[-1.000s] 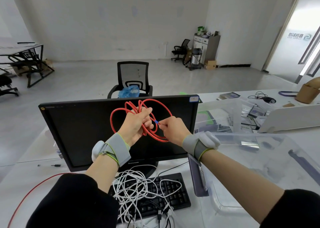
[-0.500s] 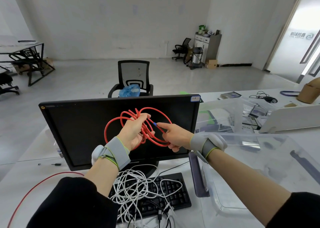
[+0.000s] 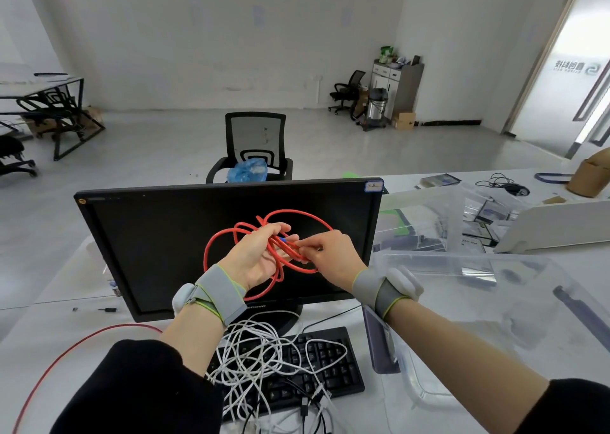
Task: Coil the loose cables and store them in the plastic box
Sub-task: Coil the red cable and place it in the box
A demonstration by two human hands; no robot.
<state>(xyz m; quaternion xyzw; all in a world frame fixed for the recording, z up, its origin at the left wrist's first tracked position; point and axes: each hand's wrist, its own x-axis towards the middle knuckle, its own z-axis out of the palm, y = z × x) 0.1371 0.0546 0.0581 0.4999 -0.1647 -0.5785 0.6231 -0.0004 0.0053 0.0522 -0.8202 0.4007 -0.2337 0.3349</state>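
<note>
Head view: left hand (image 3: 254,258) gripping red cable (image 3: 280,252) coil before monitor (image 3: 158,235); right hand (image 3: 330,252) pinching blue-tipped end, probably tucking it. White cables (image 3: 264,351) lying tangled on keyboard (image 3: 330,361), uncoiled. Plastic box (image 3: 495,301) waiting at right on desk (image 3: 66,328), apparently empty.

Office, open-plan: monitor (image 3: 227,248) and keyboard (image 3: 317,364) on white tabletop (image 3: 66,321); mesh chair (image 3: 254,146) at 12 o'clock; cabinet (image 3: 397,86) at 1 o'clock; glass door (image 3: 591,70) at 2 o'clock.
</note>
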